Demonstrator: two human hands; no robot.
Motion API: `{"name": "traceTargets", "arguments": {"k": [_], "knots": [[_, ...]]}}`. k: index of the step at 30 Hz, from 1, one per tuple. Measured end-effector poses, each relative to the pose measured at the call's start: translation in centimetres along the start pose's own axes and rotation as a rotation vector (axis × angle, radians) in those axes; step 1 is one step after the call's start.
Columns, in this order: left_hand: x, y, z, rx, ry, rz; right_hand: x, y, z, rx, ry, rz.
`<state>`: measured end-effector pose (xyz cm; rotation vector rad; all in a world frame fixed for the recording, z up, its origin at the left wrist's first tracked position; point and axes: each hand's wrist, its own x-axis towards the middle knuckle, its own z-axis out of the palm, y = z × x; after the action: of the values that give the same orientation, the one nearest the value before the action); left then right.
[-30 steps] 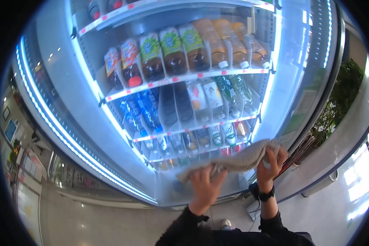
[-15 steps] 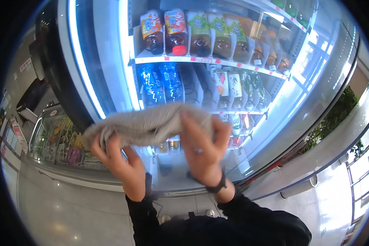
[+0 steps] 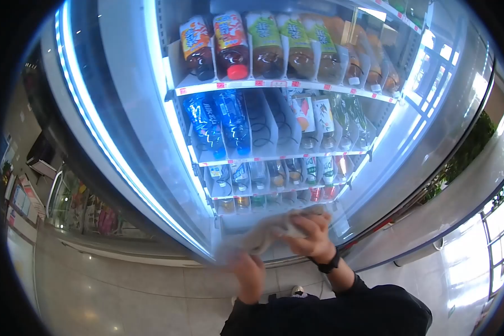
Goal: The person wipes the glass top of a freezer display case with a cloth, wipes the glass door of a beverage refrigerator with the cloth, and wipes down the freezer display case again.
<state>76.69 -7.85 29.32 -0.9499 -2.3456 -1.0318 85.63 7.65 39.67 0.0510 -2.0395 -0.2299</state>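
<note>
A bunched grey-beige cloth [image 3: 263,234] is stretched between my hands, low in front of a lit vending machine. My right hand [image 3: 311,232] is closed on its right end, with a dark band [image 3: 329,262] round the wrist. At the other end my left hand [image 3: 248,273] grips the cloth; motion blurs its fingers, and the cloth partly covers them. Behind the cloth lies the machine's glass front [image 3: 285,221]; I cannot tell whether the cloth touches it.
Drink bottles [image 3: 231,45] stand in rows on several shelves [image 3: 285,84] behind the glass. A glass-topped display freezer [image 3: 89,207] is on the left. To the right are a pale curved wall [image 3: 397,232] and green plants [image 3: 476,137]. Grey tiles cover the floor [image 3: 129,291].
Both hands and the cloth have moved down and to the right in view. The cloth looks more bunched. The view has shifted, so more of the machine's lower shelves shows.
</note>
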Motion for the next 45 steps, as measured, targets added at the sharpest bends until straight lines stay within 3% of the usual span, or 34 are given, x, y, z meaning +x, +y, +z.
{"name": "traceTargets", "arguments": {"k": [3, 9, 13, 19, 23, 26, 29, 30, 36, 43, 45], "knots": [[-1.3, 3.3, 2.8, -0.114, -0.026, 0.096, -1.8, 3.5, -4.6, -0.072, -0.031, 0.098], [-2.4, 12.7, 5.3, -0.301, -0.359, 0.313, -8.5, 9.3, -10.4, -0.189, 0.011, 0.372], [-2.1, 16.2, 6.2, -0.319, -0.419, 0.316, -12.5, 10.7, -12.0, -0.151, -0.019, 0.526], [0.0, 15.4, 4.4, -0.354, -0.315, 0.412, -17.7, 8.9, -11.3, -0.017, 0.028, 0.841], [3.1, 11.1, 2.0, -0.29, -0.193, 0.631, -18.3, 3.1, -7.3, -0.008, -0.188, 1.058], [3.9, 5.1, 0.9, -0.246, -0.091, 0.689, -16.4, -2.3, -2.8, 0.322, -0.276, 1.139], [6.1, -0.4, -3.4, -0.089, 0.073, 0.75, -12.7, -7.5, 2.3, 0.437, -0.263, 1.042], [6.5, -2.6, -4.6, -0.048, 0.102, 0.722, -11.0, -9.0, 3.6, 0.496, -0.287, 1.078], [6.8, -13.2, -9.1, 0.092, 0.213, 0.439, -5.6, -15.6, 10.1, 0.451, -0.291, 0.772], [2.2, -12.9, -4.1, 0.004, 0.2, 0.023, -6.7, -12.0, 8.8, 0.269, -0.221, 0.476], [-0.2, -10.7, -1.8, -0.13, 0.03, -0.046, -7.3, -8.8, 5.9, 0.144, -0.176, 0.409]]}}
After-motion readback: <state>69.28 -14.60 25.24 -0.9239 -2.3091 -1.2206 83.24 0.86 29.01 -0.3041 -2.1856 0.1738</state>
